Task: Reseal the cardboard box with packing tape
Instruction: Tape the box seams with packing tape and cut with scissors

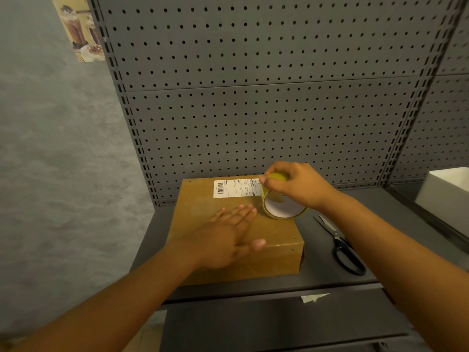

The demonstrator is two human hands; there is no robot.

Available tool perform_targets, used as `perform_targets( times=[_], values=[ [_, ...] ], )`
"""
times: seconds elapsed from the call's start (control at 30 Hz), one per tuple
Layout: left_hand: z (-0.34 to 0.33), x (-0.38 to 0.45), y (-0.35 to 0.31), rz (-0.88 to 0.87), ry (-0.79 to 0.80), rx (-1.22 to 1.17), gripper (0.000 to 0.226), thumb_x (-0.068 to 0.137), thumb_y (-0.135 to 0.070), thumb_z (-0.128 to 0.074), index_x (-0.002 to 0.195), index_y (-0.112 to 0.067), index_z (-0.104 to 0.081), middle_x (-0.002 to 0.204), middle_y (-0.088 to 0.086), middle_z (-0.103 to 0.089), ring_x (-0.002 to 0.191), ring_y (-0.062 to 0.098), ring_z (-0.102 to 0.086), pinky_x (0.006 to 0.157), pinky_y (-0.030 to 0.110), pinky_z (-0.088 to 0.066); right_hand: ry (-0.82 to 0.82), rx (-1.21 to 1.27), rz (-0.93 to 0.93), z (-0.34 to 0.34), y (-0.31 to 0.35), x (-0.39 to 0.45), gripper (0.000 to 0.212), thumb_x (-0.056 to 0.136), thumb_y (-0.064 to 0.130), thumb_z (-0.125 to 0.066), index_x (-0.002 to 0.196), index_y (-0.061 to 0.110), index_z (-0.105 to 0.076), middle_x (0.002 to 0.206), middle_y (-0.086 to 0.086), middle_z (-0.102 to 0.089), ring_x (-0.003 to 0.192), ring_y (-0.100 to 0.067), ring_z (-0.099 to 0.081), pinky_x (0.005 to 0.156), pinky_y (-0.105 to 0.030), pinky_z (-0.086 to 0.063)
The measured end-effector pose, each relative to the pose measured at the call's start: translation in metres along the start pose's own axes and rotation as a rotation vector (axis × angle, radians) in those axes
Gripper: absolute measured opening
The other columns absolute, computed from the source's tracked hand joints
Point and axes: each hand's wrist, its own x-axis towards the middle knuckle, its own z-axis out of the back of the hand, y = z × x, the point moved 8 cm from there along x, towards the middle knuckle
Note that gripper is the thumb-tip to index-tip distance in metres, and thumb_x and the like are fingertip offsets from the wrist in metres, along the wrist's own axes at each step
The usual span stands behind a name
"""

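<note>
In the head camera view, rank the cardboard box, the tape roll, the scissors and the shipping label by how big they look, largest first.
1. cardboard box
2. scissors, the longest after the box, though thin
3. tape roll and shipping label: about alike, and the right hand hides part of the roll, so I won't rank them.

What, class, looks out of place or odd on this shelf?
Little stands out. A torn white paper scrap sticks out at the shelf's front edge, below the scissors. The cardboard box lies flat and looks intact.
</note>
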Motion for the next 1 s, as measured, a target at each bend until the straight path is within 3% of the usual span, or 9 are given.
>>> perform_targets(
  times=[0.27,0.37,0.5,0.77,1.0],
  values=[
    [0.005,0.004,-0.005,-0.014,-0.039,-0.04,0.081,0.091,-0.068,-0.024,0.152,-0.027,0.009,0.157,-0.01,0.018,0.14,0.0,0.02,0.119,0.031,0.008,-0.01,0.016,0.007,0.0,-0.001,-0.001,0.028,0.085,0.054,-0.059,0.093,0.028,-0.065,0.081,0.007,-0.069,0.08,-0.01,-0.064,0.077,-0.038,-0.055],
    [-0.003,0.007,-0.007,-0.025,-0.06,0.045,0.091,0.084,-0.078,-0.02,0.15,-0.028,0.016,0.157,-0.009,0.022,0.141,0.004,0.023,0.119,0.034,0.009,-0.02,0.034,0.013,0.0,-0.001,-0.002,0.028,0.086,0.052,-0.059,0.095,0.027,-0.066,0.081,0.006,-0.069,0.08,-0.01,-0.065,0.078,-0.039,-0.055],
    [-0.003,0.009,-0.006,-0.037,-0.062,0.093,0.098,0.082,-0.078,-0.032,0.15,-0.026,0.016,0.157,-0.006,0.022,0.142,0.006,0.023,0.118,0.034,0.011,-0.014,-0.004,0.029,-0.002,0.003,-0.001,0.029,0.086,0.053,-0.059,0.095,0.026,-0.066,0.084,0.005,-0.069,0.081,-0.011,-0.064,0.077,-0.038,-0.055],
    [0.008,0.007,-0.003,-0.044,-0.013,-0.089,0.099,0.083,-0.07,-0.047,0.15,-0.03,0.013,0.152,-0.019,0.021,0.13,-0.008,0.023,0.111,0.021,0.012,-0.025,0.032,0.02,0.001,0.001,-0.005,0.025,0.088,0.048,-0.06,0.095,0.025,-0.066,0.079,0.008,-0.069,0.078,-0.007,-0.064,0.075,-0.033,-0.054],
    [0.009,0.005,0.001,-0.033,-0.058,-0.056,0.102,0.08,-0.073,-0.048,0.152,-0.028,0.01,0.156,-0.015,0.018,0.132,-0.008,0.019,0.11,0.019,0.009,-0.015,0.025,0.009,0.0,0.001,-0.006,0.027,0.088,0.05,-0.058,0.096,0.025,-0.065,0.081,0.006,-0.069,0.078,-0.009,-0.064,0.073,-0.031,-0.053]
  ],
)
